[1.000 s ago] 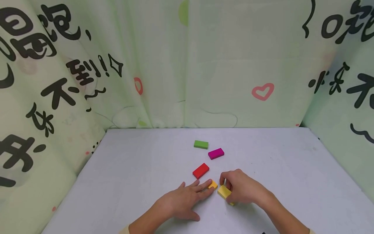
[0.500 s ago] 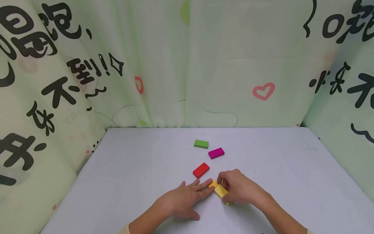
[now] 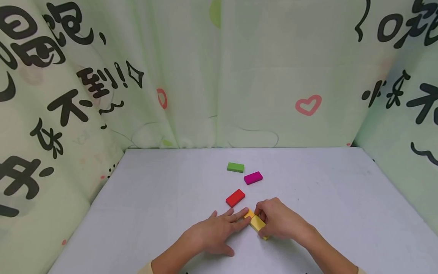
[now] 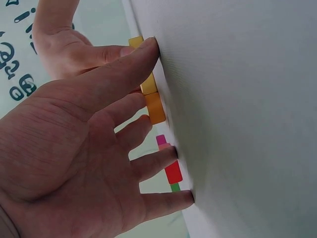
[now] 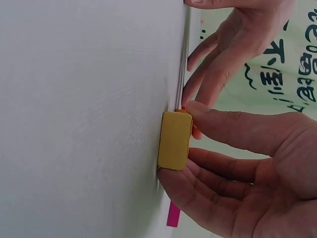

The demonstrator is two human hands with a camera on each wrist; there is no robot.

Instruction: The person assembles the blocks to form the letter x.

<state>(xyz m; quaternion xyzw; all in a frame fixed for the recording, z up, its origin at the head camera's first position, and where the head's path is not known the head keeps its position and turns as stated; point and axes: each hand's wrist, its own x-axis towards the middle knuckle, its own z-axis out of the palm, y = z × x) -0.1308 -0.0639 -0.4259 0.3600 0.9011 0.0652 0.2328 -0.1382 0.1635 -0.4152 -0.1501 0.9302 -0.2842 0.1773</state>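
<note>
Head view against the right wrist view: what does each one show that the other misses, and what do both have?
Only the head view shows the whole table with the green block and the red block lying apart from the hands.

Only the right wrist view shows the grip closely: the right hand pinches the yellow block between thumb and fingers, its broad face to the camera.

Both show the left hand, the pink block and the orange block next to the yellow one.
</note>
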